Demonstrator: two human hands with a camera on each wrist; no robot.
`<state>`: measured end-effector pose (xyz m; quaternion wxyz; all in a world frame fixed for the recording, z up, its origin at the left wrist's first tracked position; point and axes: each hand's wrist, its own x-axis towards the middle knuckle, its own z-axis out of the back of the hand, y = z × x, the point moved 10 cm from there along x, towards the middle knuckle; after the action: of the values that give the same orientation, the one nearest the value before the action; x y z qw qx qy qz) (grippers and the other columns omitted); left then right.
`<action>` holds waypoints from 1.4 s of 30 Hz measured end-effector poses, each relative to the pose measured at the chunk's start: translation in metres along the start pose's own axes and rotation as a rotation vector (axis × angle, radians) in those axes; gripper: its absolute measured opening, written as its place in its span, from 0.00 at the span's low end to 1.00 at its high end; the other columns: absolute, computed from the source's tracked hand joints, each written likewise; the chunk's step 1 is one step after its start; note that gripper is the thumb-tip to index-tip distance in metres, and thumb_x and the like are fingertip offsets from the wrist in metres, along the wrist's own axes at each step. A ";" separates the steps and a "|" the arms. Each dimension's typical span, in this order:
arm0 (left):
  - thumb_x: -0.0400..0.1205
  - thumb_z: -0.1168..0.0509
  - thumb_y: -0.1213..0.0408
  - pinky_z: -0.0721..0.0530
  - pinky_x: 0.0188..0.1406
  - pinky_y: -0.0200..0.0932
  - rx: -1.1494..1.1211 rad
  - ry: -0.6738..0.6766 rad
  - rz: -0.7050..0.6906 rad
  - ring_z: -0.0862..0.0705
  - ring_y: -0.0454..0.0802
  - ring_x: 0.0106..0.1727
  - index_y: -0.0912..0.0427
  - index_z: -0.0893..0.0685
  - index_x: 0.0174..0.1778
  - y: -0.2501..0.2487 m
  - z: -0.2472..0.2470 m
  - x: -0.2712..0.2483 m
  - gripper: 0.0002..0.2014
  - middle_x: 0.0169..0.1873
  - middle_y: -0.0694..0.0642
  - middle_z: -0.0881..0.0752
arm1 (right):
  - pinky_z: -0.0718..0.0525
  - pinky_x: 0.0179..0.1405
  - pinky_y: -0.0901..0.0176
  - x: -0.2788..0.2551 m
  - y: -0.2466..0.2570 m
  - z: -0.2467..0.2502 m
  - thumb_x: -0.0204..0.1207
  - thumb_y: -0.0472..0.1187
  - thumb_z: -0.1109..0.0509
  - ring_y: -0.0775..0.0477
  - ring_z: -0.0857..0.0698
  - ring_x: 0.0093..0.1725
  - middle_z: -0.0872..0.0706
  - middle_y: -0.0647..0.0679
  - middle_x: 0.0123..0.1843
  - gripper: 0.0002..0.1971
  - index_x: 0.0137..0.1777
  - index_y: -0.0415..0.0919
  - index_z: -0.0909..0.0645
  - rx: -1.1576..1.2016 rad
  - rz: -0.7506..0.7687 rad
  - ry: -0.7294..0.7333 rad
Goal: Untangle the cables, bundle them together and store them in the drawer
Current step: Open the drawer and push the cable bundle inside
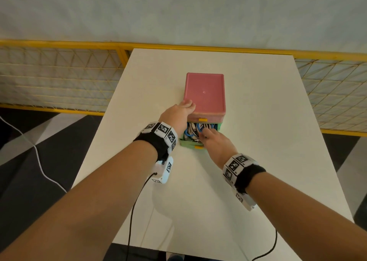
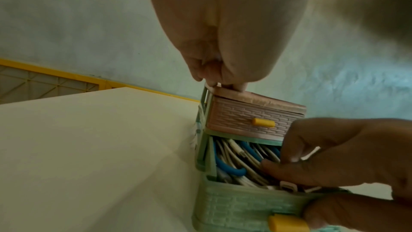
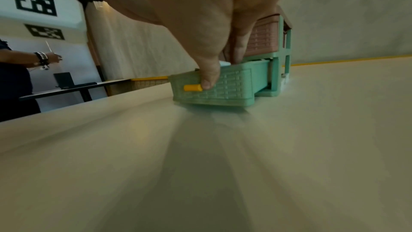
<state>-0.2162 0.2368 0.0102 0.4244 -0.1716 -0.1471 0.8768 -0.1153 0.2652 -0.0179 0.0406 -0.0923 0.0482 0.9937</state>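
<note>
A small drawer unit with a pink top [image 1: 204, 93] and a green frame stands mid-table. Its lower green drawer [image 1: 188, 144] [image 2: 234, 205] [image 3: 227, 85] is pulled out towards me. White and blue cables [image 1: 191, 130] [image 2: 236, 158] lie packed inside it. My left hand [image 1: 181, 109] [image 2: 218, 70] grips the near-left corner of the pink top. My right hand [image 1: 210, 139] [image 2: 334, 165] [image 3: 211, 50] holds the drawer's front wall, fingers inside on the cables and thumb outside beside the yellow knob [image 3: 192, 88]. The upper pink drawer [image 2: 240, 119] is closed.
The unit stands on a white table [image 1: 258, 161] with bare surface all around it. A yellow mesh fence [image 1: 59, 78] runs behind the table. Black wrist-camera leads [image 1: 135, 211] hang over the near edge. Another person [image 3: 13, 77] stands by a dark desk far left.
</note>
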 end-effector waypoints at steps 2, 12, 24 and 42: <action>0.76 0.51 0.90 0.55 0.83 0.44 -0.005 0.018 -0.001 0.51 0.49 0.87 0.59 0.44 0.85 0.001 -0.001 0.000 0.41 0.86 0.56 0.48 | 0.21 0.56 0.50 -0.001 -0.006 -0.002 0.82 0.33 0.45 0.41 0.24 0.61 0.28 0.42 0.66 0.19 0.73 0.35 0.32 0.005 -0.006 0.003; 0.78 0.47 0.86 0.47 0.82 0.45 0.044 -0.007 0.000 0.49 0.49 0.86 0.58 0.43 0.85 -0.003 0.001 -0.003 0.38 0.86 0.53 0.45 | 0.17 0.60 0.48 0.007 -0.007 -0.020 0.68 0.33 0.25 0.36 0.16 0.64 0.16 0.31 0.64 0.26 0.67 0.27 0.23 -0.128 -0.034 0.037; 0.78 0.47 0.85 0.46 0.84 0.46 0.055 0.043 0.021 0.50 0.49 0.87 0.58 0.45 0.86 -0.004 -0.002 -0.004 0.39 0.86 0.53 0.47 | 0.26 0.67 0.53 0.028 -0.019 0.002 0.80 0.31 0.43 0.39 0.18 0.64 0.17 0.41 0.66 0.19 0.71 0.35 0.29 0.010 -0.124 -0.092; 0.77 0.49 0.87 0.45 0.84 0.47 0.038 0.057 0.027 0.52 0.48 0.87 0.58 0.47 0.86 -0.005 0.000 -0.006 0.40 0.86 0.53 0.49 | 0.28 0.69 0.49 -0.003 -0.099 -0.025 0.59 0.48 0.16 0.46 0.30 0.64 0.29 0.44 0.63 0.46 0.74 0.39 0.36 0.911 -0.622 -0.442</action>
<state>-0.2092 0.2351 0.0137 0.4199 -0.1906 -0.1161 0.8797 -0.0993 0.3605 -0.0503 0.3744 0.1336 0.4310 0.8100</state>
